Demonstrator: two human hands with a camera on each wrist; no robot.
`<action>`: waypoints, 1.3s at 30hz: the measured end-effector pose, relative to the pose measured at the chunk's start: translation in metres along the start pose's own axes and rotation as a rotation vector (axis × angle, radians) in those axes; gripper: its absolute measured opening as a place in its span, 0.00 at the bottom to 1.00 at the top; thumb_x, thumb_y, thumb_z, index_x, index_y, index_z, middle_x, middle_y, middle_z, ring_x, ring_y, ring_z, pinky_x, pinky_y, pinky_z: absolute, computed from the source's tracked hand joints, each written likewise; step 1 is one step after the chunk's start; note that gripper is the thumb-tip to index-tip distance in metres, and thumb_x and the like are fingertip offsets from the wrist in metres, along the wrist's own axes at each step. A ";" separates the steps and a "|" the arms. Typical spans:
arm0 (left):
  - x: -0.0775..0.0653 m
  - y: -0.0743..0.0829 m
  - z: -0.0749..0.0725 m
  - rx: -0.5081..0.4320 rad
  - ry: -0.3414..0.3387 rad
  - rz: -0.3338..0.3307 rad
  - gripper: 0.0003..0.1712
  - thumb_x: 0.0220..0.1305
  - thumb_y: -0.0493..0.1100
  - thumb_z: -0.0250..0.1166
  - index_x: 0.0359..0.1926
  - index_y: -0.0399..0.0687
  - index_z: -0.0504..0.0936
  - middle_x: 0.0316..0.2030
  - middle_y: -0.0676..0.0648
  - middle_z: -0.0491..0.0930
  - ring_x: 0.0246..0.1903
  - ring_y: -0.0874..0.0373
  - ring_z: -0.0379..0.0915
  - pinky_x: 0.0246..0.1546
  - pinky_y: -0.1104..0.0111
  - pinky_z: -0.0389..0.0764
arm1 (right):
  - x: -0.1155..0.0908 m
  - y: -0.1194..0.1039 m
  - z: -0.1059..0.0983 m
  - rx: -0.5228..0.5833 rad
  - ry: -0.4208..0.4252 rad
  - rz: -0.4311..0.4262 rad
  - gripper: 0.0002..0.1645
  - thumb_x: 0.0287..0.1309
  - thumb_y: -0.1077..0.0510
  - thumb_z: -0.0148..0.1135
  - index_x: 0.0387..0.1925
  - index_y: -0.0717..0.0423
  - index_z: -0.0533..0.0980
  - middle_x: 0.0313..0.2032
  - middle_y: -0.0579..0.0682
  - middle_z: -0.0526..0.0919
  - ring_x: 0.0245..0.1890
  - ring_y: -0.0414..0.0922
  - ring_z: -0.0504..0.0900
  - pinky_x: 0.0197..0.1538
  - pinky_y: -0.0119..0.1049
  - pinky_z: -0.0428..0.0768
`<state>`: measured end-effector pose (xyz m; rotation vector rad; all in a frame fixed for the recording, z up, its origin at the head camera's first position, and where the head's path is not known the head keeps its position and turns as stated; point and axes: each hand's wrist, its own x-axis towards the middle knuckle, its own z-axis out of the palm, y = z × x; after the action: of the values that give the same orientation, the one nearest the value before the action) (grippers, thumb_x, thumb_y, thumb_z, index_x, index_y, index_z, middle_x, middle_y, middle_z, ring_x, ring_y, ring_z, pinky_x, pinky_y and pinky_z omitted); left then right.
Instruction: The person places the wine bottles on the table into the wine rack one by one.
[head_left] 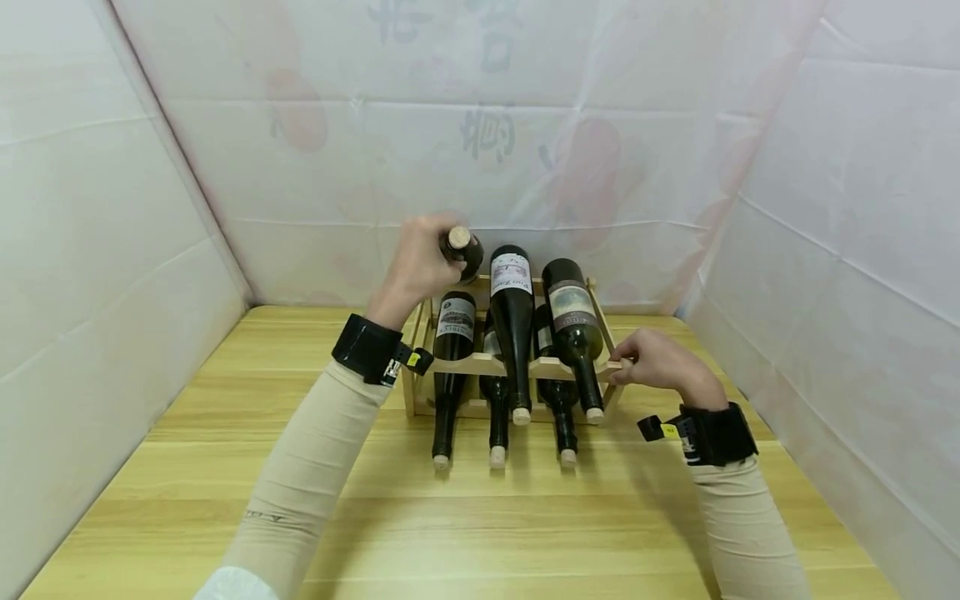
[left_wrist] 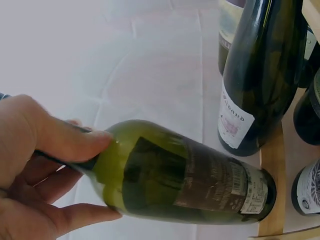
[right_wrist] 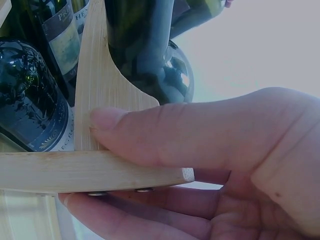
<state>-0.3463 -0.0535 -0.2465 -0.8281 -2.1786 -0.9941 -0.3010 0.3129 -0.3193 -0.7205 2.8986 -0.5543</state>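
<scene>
My left hand (head_left: 416,262) grips a corked green wine bottle (head_left: 471,258) round its neck and shoulder, over the back left of a wooden wine rack (head_left: 480,364). In the left wrist view the bottle (left_wrist: 185,175) tilts, its base right at the rack's rear wooden rail (left_wrist: 272,150). My right hand (head_left: 656,358) pinches the rack's front right corner between thumb and fingers; the right wrist view shows the thumb on top of the wood (right_wrist: 125,167) and fingers below. On the upper tier lie a white-labelled bottle (head_left: 512,308) in the middle and another bottle (head_left: 573,321) at right.
Three bottles lie in the lower tier, at left (head_left: 453,321), middle (head_left: 497,425) and right (head_left: 561,412), their corked necks jutting out toward me. The rack stands on a wood-grain table (head_left: 450,533) close to a pale back curtain (head_left: 420,158). White sheets hang on both sides.
</scene>
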 end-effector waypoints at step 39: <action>-0.080 -0.009 0.020 -0.028 -0.052 0.266 0.40 0.22 0.10 0.41 0.31 0.41 0.87 0.36 0.47 0.85 0.47 0.53 0.76 0.55 0.62 0.73 | -0.001 0.004 -0.002 -0.008 -0.001 0.012 0.05 0.50 0.56 0.70 0.30 0.52 0.84 0.23 0.43 0.78 0.24 0.42 0.69 0.29 0.37 0.70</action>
<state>-0.3081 -0.0652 -0.3194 -1.1345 -2.0342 -0.8791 -0.3022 0.3174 -0.3193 -0.7037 2.9040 -0.5416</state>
